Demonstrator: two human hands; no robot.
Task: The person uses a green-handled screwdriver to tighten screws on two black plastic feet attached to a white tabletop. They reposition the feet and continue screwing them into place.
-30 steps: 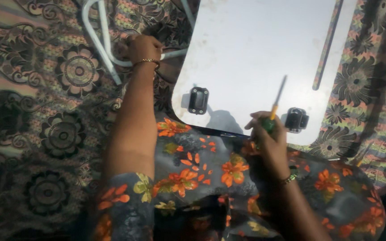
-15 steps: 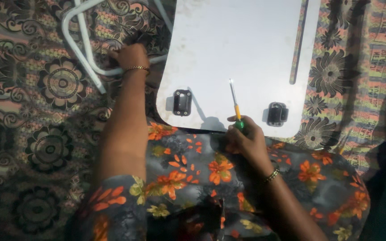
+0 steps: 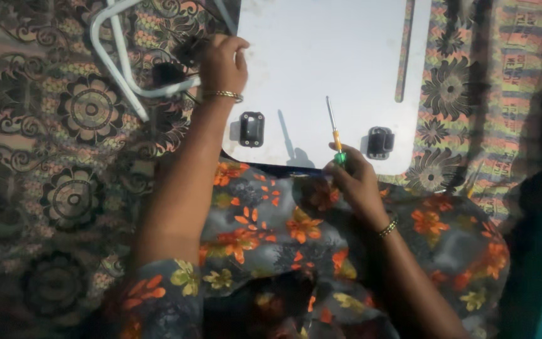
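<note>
Two hands are busy: the left hand, in the upper middle of the frame, is closed around a white tube frame at the white board's corner. The right hand, centre frame, pinches a green-handled screwdriver, tip over the board. Risk, as I judge it: the blade could slip and scratch the board near the black brackets.

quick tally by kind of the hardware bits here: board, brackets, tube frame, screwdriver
flat white rectangular board: 1
black hinge brackets on the board: 2
bent white metal tube frame, left hand at it: 1
screwdriver with orange-and-green handle, held in right hand: 1
total: 5
</note>
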